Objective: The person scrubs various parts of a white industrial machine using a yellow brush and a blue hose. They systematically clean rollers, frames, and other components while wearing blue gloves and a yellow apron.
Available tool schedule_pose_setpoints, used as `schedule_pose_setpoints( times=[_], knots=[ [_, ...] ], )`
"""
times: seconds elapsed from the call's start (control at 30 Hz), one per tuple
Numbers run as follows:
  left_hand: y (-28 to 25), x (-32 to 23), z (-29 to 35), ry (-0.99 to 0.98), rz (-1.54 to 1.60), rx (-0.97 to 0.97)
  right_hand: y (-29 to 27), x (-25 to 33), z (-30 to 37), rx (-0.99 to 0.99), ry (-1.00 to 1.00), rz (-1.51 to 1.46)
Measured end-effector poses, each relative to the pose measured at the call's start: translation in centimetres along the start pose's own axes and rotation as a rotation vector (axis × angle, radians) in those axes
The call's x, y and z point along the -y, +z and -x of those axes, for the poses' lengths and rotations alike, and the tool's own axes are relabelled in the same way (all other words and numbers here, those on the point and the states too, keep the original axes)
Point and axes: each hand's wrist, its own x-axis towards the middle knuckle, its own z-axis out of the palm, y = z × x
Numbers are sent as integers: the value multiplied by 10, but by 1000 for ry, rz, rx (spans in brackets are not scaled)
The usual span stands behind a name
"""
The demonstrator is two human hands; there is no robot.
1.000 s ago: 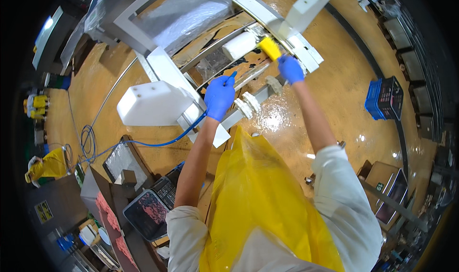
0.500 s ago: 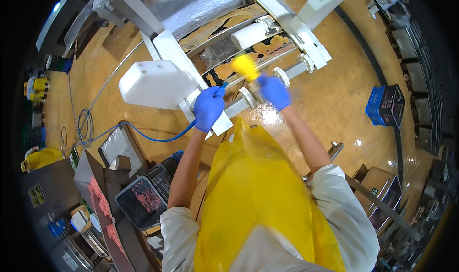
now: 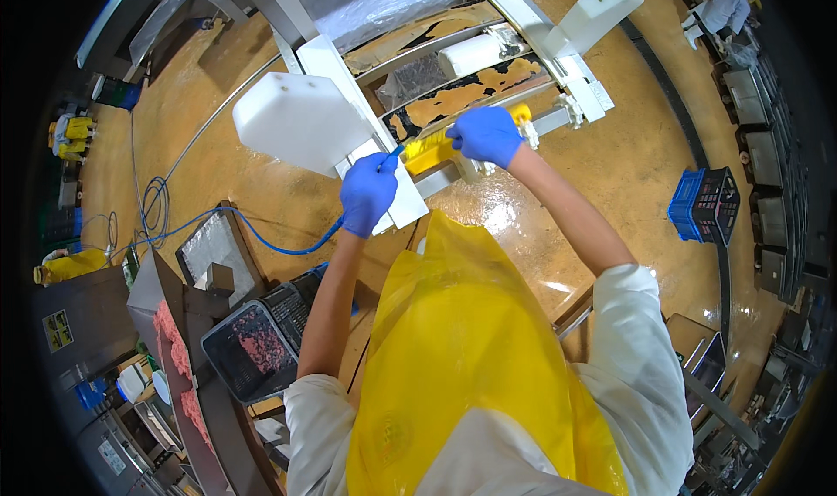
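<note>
My left hand (image 3: 369,193), in a blue glove, is closed round the end of a blue hose (image 3: 301,250), just above the near end of a white side panel (image 3: 347,91). My right hand (image 3: 488,137), also gloved in blue, grips a yellow scrubbing brush (image 3: 427,158) from above. The brush lies along the near edge of the machine frame, by a metal crossbar (image 3: 552,122) with white fittings. My palm hides its middle. Behind it, dark slats with peeling tan patches (image 3: 453,102) and a white roller (image 3: 471,56) span the frame.
White blocks (image 3: 292,125) (image 3: 595,15) project from both sides of the frame. The wet floor (image 3: 558,217) shines. A blue and black crate (image 3: 702,204) stands right; a dark crate (image 3: 253,348) and a metal trough (image 3: 157,300) with pink material stand lower left. Far off are people in work clothes (image 3: 724,12).
My right hand has swung the brush from a raised, blurred position down and across onto the near rail. The left hand has shifted slightly left and down with the hose.
</note>
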Motion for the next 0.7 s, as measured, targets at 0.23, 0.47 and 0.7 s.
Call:
schedule_pose_setpoints(
  times=[0.23, 0.47, 0.7],
  knots=[
    [-17, 2, 37, -105, 37, -8, -37, -58, 7, -16, 155, 273],
    [-26, 22, 49, 70, -125, 85, 62, 78, 56, -84, 304, -554],
    [-30, 24, 68, 13, -89, 133, 24, 24, 131, -105, 492, -526]
  ],
)
